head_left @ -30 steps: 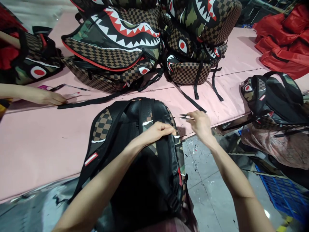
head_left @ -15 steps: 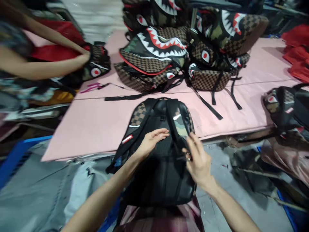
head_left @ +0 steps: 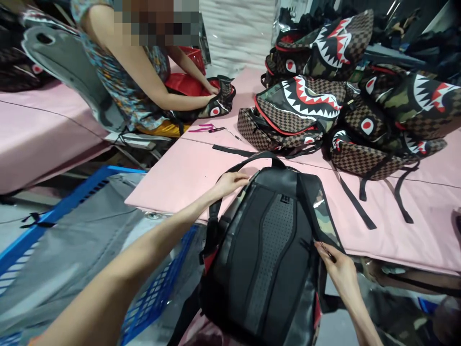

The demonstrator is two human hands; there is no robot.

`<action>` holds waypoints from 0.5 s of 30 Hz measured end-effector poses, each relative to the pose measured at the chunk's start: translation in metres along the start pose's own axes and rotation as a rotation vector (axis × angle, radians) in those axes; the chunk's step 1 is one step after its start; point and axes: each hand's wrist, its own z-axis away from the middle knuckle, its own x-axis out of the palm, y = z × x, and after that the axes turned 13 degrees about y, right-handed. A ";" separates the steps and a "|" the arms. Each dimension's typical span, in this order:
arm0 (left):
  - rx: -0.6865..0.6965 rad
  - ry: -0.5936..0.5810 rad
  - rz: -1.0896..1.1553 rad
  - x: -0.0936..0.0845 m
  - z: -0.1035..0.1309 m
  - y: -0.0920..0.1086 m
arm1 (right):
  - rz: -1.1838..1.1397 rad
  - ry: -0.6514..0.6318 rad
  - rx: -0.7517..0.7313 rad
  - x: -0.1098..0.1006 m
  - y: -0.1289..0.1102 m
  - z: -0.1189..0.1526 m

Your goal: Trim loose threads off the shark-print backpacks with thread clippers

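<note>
A black backpack [head_left: 277, 269] with a padded, perforated back panel leans upright against the near table edge, its back toward me. My left hand [head_left: 230, 186] reaches under the raised left shoulder strap [head_left: 236, 166], its fingers closed on the bag's upper left edge. At the right side, beside the other strap [head_left: 312, 211], my right hand [head_left: 336, 264] is closed round a small dark tool [head_left: 328, 253] that looks like thread snips. Its thin tips appear to point left over the back panel. The fingers partly hide this tool.
Checkered and camouflage shark-mouth backpacks [head_left: 295, 105] are piled on the pink-covered table [head_left: 173, 178]. Pink-handled pliers [head_left: 201, 128] lie left of them. A seated co-worker [head_left: 151, 86] handles a red-lined bag [head_left: 216, 108]. A blue crate [head_left: 154, 288] stands at lower left.
My view has swung left. The left shoulder strap has been lifted away from the back panel, and my left hand has moved to the bag's upper left edge. My right hand stays at the right side.
</note>
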 end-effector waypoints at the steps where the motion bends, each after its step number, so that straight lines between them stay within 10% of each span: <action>1: 0.051 -0.010 0.005 0.002 0.005 -0.004 | -0.012 0.002 -0.002 0.005 -0.015 -0.004; 8: 0.379 0.042 -0.274 0.010 0.024 -0.018 | 0.074 0.169 -0.478 0.068 -0.144 -0.053; 15: 0.169 0.135 -0.369 0.020 0.023 -0.013 | 0.319 0.199 -0.674 0.109 -0.187 -0.088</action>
